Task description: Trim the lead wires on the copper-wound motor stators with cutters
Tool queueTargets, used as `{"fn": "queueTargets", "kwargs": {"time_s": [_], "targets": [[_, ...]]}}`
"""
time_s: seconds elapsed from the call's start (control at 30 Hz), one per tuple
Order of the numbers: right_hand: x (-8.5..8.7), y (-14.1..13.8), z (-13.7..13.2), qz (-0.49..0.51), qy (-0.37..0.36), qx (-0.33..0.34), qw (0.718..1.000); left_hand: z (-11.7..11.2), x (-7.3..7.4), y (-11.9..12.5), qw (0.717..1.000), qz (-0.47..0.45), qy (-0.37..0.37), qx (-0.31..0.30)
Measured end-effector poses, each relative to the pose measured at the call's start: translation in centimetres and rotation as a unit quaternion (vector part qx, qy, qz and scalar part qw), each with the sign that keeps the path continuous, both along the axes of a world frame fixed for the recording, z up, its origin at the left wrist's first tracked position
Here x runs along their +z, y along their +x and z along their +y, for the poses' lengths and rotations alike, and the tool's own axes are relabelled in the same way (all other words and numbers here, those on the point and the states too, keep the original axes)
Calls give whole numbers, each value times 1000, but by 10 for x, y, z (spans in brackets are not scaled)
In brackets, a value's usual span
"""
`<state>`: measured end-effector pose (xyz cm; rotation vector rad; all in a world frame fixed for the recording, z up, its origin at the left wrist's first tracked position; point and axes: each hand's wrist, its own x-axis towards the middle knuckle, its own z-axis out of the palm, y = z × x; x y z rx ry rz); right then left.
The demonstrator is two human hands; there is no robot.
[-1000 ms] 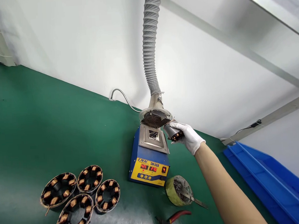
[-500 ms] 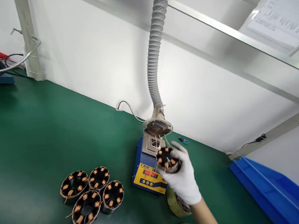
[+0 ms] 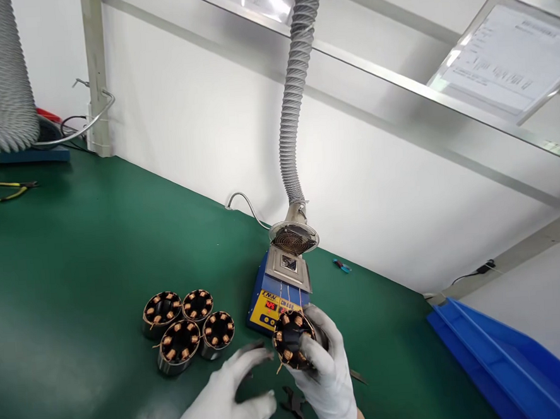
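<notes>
My right hand (image 3: 325, 371), in a white glove, grips a motor stator (image 3: 279, 340), a round black-lined ring with copper coils inside. Thin wire leads stick up from its far side. The stator is held in front of a blue solder pot (image 3: 256, 299) and hides part of its yellow panel. To its left, my gloved left hand (image 3: 229, 396) has its thumb and fingers apart with nothing between them. Several similar stators (image 3: 179, 343) stand grouped on the green bench, beyond my left hand. Dark-jawed pliers (image 3: 294, 403) lie between my hands.
A fume extractor hood (image 3: 294, 237) on a grey hose hangs just behind the pot. Blue bins (image 3: 512, 359) occupy the right side. Small cutters (image 3: 342, 266) lie behind the pot, and yellow-handled pliers (image 3: 13, 186) at far left. A metal shelf edge (image 3: 371, 71) crosses above.
My right hand has brought the stator from over the solder pot down and toward me. My left hand has come into view from below. The camera view has shifted left.
</notes>
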<state>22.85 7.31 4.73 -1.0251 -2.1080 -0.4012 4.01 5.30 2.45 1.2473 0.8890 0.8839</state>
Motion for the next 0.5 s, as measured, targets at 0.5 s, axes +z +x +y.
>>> {"fn": "queueTargets", "kwargs": {"time_s": [0.5], "targets": [[42, 5, -10, 220, -581, 62, 781, 6, 1, 18, 990, -51, -99, -88]]}}
